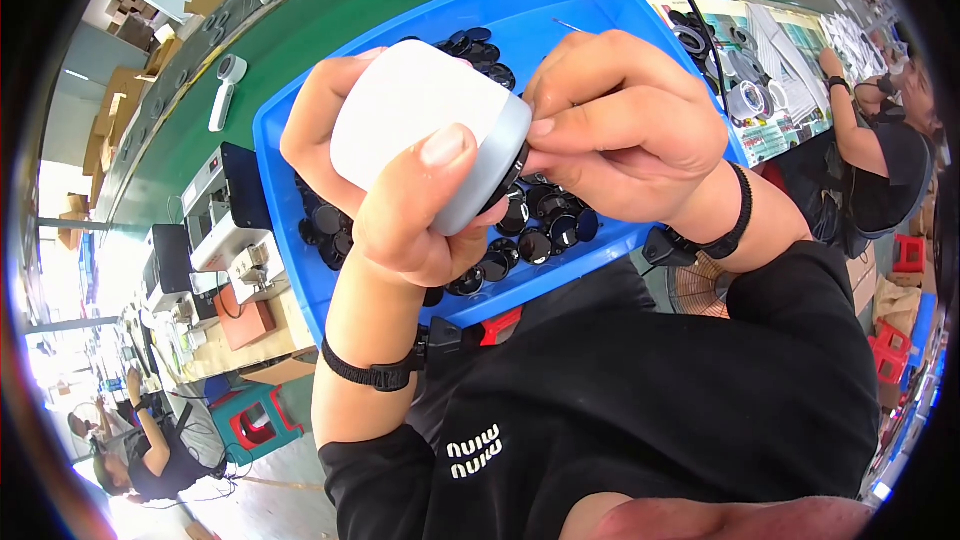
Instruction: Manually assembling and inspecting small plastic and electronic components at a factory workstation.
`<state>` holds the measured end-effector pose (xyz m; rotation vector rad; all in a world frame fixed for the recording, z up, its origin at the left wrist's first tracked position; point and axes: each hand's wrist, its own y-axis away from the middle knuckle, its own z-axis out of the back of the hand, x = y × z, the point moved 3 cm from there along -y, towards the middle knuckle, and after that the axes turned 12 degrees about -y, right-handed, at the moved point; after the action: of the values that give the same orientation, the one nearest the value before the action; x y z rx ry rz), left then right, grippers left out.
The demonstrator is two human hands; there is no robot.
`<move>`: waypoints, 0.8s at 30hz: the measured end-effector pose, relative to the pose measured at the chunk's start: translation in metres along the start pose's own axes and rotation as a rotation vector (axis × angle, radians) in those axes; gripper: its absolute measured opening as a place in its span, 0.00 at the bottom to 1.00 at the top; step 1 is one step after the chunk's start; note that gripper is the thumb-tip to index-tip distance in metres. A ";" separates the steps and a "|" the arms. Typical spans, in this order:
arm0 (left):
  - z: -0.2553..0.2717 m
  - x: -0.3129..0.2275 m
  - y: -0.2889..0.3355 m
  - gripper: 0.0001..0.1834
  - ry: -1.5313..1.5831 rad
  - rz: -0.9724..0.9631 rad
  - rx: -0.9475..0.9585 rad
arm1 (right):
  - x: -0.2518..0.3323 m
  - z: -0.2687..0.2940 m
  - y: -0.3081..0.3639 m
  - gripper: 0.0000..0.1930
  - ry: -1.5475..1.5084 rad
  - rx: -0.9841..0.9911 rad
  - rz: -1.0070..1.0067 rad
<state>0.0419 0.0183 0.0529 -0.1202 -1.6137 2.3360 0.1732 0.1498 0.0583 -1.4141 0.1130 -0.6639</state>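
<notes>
My left hand grips a white rounded housing with a grey rim, held up over a blue tray. My right hand pinches at the housing's dark front face, fingertips pressed against the rim; whatever sits between the fingers is hidden. Several round black discs lie in the tray beneath both hands. Each wrist carries a black strap.
A green conveyor belt behind the tray carries white handheld devices. A small machine stands at the left. Another worker sits at the right beside a tray of parts; a further person is at lower left.
</notes>
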 end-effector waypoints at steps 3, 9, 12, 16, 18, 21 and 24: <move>-0.010 0.001 0.005 0.26 0.090 0.083 -0.154 | 0.001 -0.001 0.000 0.14 0.002 -0.006 0.019; -0.005 -0.001 0.011 0.28 0.054 0.035 0.014 | 0.001 -0.002 0.002 0.14 0.019 -0.016 0.033; -0.007 -0.006 0.015 0.28 0.003 0.088 -0.028 | -0.002 -0.003 0.004 0.15 0.037 -0.060 0.024; -0.004 -0.008 0.012 0.27 -0.003 0.129 -0.034 | -0.006 -0.004 0.004 0.14 0.047 -0.069 0.050; -0.005 -0.012 0.013 0.27 -0.001 0.144 -0.056 | -0.007 -0.004 0.005 0.13 0.072 -0.066 0.083; -0.006 -0.014 0.014 0.26 -0.001 0.159 -0.078 | -0.004 -0.006 0.005 0.12 0.115 -0.030 0.122; -0.008 -0.016 0.014 0.26 0.004 0.153 -0.078 | -0.002 -0.007 0.007 0.11 0.120 -0.034 0.175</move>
<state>0.0560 0.0158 0.0352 -0.2737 -1.7515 2.3816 0.1711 0.1445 0.0495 -1.3786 0.3400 -0.6039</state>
